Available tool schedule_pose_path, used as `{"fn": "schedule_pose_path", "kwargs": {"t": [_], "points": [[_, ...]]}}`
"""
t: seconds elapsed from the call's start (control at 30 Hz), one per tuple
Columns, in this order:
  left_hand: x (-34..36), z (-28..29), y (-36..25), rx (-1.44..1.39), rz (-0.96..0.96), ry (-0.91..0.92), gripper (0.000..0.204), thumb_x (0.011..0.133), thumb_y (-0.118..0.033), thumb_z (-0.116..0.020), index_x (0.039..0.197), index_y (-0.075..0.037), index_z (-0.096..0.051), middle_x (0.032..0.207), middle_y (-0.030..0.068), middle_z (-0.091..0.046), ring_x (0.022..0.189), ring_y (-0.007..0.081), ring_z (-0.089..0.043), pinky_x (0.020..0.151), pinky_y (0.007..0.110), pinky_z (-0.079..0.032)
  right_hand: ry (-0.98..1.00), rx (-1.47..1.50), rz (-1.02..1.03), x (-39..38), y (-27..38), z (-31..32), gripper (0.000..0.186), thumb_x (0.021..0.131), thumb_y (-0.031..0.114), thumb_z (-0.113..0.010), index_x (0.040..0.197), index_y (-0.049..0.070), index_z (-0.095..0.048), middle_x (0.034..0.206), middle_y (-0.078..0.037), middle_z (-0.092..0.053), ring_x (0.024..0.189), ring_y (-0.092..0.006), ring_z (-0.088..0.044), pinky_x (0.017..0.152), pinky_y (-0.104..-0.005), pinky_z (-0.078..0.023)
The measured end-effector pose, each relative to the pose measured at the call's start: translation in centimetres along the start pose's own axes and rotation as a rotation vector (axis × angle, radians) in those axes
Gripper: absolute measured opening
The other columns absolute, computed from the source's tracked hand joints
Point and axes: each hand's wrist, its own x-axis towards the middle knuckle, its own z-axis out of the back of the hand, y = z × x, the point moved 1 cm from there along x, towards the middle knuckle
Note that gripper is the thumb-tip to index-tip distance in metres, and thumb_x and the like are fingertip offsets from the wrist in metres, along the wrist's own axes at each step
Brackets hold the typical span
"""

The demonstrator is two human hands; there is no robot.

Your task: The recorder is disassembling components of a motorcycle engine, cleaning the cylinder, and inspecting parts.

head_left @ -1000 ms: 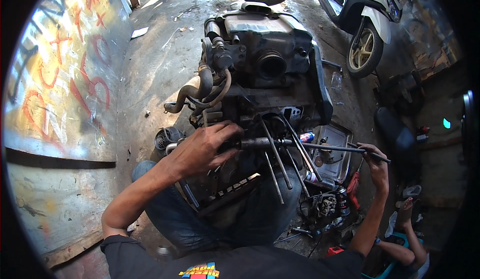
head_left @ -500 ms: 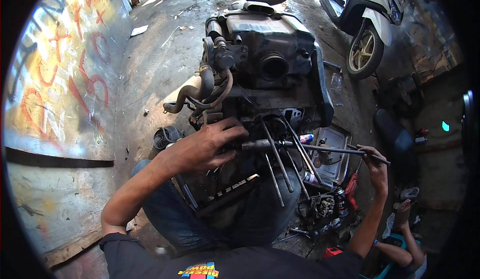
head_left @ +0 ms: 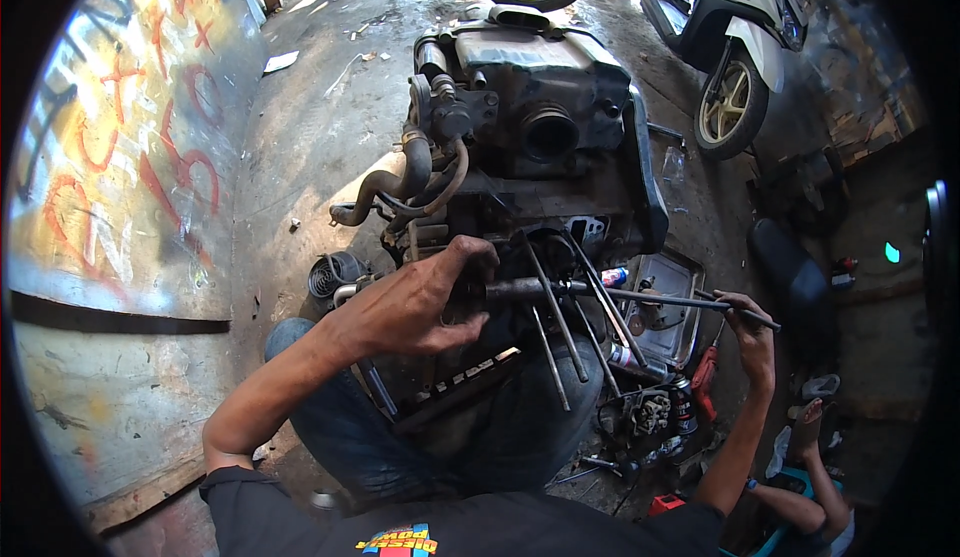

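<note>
In front of me lies a large, grimy engine (head_left: 545,67) with hoses and a round port. A dark metal cylinder (head_left: 515,289) lies across its near side, and a long thin metal rod (head_left: 660,298) runs from it to the right. My right hand (head_left: 750,322) is closed round the rod near its outer end. At the cylinder's left end, my left hand (head_left: 425,302) curves with thumb and fingers apart; shadow hides whether they touch it. Several slim metal rods (head_left: 556,352) stick out toward me below the cylinder.
A metal tray (head_left: 682,322) with parts sits right of the engine, near a red-handled tool (head_left: 704,382) and spray cans. A parked scooter (head_left: 735,82) stands at the far right. A painted metal wall (head_left: 130,147) rises on the left. Another person's arm (head_left: 800,502) shows lower right.
My left hand's thumb and fingers have spread wider apart at the cylinder's left end. My right hand keeps its grip on the rod in about the same place.
</note>
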Motion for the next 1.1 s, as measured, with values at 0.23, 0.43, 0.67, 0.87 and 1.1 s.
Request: {"fn": "schedule_pose_path", "kwargs": {"t": [0.23, 0.43, 0.67, 0.87, 1.1], "points": [[0.0, -0.3, 0.1, 0.107, -0.013, -0.052, 0.057, 0.087, -0.013, -0.077, 0.131, -0.004, -0.042, 0.116, 0.0162, -0.061, 0.108, 0.0308, -0.066, 0.094, 0.039, -0.054, 0.002, -0.007, -0.005, 0.0, 0.1, -0.1, 0.019, 0.093, -0.004, -0.061, 0.109, -0.002, -0.071, 0.116, -0.013, -0.072, 0.109, -0.0192, -0.065, 0.099, -0.0323, -0.048], [-0.2, -0.1, 0.1, 0.035, 0.032, -0.115, 0.069, 0.086, -0.012, -0.077, 0.143, -0.005, -0.040, 0.137, 0.0196, -0.050, 0.122, 0.0339, -0.058, 0.101, 0.041, -0.053, -0.008, 0.044, -0.031, 0.1, -0.2, -0.2, 0.020, 0.094, -0.004, -0.061, 0.110, -0.001, -0.071, 0.116, -0.012, -0.073, 0.109, -0.0181, -0.065, 0.099, -0.0313, -0.048], [0.3, -0.4, -1.0, -0.009, 0.163, -0.062, 0.080, 0.084, -0.011, -0.077, 0.150, -0.006, -0.032, 0.139, 0.0219, -0.049, 0.124, 0.0358, -0.055, 0.104, 0.045, -0.049, -0.015, 0.011, -0.046, -0.2, 0.3, -0.1, 0.020, 0.094, -0.004, -0.060, 0.110, -0.001, -0.071, 0.115, -0.011, -0.073, 0.109, -0.0172, -0.065, 0.098, -0.0307, -0.048], [0.0, -1.9, -1.6, 0.058, 0.234, -0.213, 0.078, 0.082, -0.008, -0.076, 0.148, -0.006, -0.035, 0.132, 0.0210, -0.050, 0.117, 0.0365, -0.057, 0.103, 0.045, -0.049, -0.018, 0.029, -0.026, -0.3, -0.2, -0.1, 0.020, 0.094, -0.004, -0.061, 0.110, -0.001, -0.071, 0.114, -0.011, -0.073, 0.109, -0.0170, -0.065, 0.098, -0.0306, -0.048], [0.0, -1.5, -1.0, 0.016, 0.196, -0.238, 0.074, 0.079, -0.005, -0.078, 0.143, -0.003, -0.042, 0.134, 0.0198, -0.049, 0.112, 0.0328, -0.059, 0.096, 0.042, -0.053, -0.025, 0.063, -0.032, 0.0, -0.4, 0.1, 0.019, 0.094, -0.004, -0.061, 0.109, -0.001, -0.071, 0.114, -0.010, -0.072, 0.108, -0.0172, -0.065, 0.099, -0.0310, -0.048]]}}
